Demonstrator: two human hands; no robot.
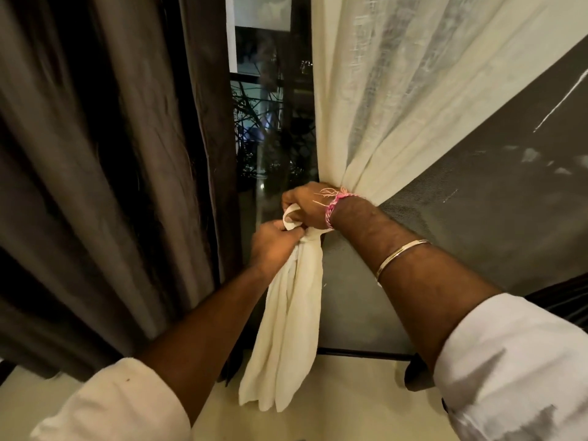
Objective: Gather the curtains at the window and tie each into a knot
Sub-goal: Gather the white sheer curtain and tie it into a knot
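Dark window glass [270, 128] behind, cream curtain [397, 106] half-knotted between my two grips.

Its gathered length runs up-right above my right hand [307, 206], which curls round the loop; my left hand [273, 241], just below, pinches the tail [286, 329] hanging straight down. Brown curtain [111, 170] crowds left; open room lies below.

Curtains in view: 2. One sheer cream woven curtain [397, 100], gathered at mid-height; one dark brown heavy pleated curtain [95, 173], hanging loose.

Hands: 2. Left hand [273, 246] and right hand [305, 205], both gripping the cream fabric at the gathered point.

Rolled white shirt sleeves: 2, one left [121, 405], one right [515, 370].

Wrist items on right arm: 2. One pink-and-white thread band [334, 205]; one plain silver metal bangle [401, 256].

Glass window panels [270, 122] visible between curtains: 1.
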